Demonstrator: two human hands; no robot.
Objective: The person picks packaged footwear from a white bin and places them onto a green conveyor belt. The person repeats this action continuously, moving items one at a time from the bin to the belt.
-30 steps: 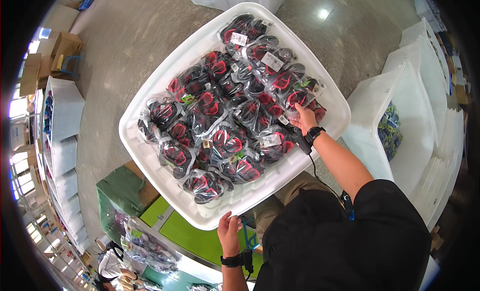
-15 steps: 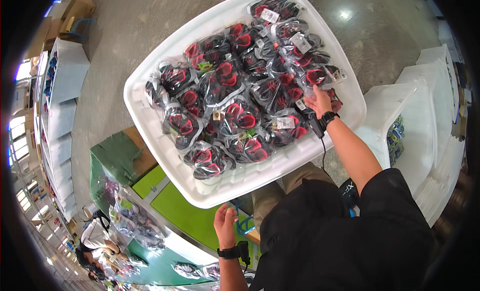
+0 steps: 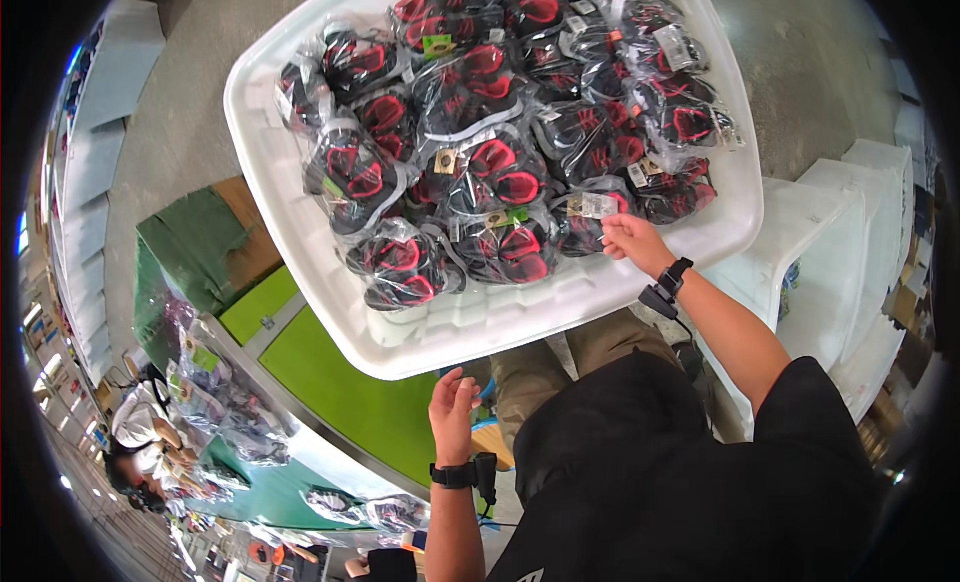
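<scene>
Picking is under way: your right hand point(image 3: 632, 244) pinches a clear-bagged black-and-red shoe pair point(image 3: 590, 222) in the white plastic tray point(image 3: 440, 332), your left hand point(image 3: 452, 414) open, so next likely lift it clear.

One large white tray point(image 3: 300, 197) holds roughly twenty clear bags of black-and-red shoes point(image 3: 480, 172), heaped toward twelve o'clock. Two hands show: the right hand point(image 3: 632, 240) at three o'clock, the left hand point(image 3: 452, 414) at six.
</scene>
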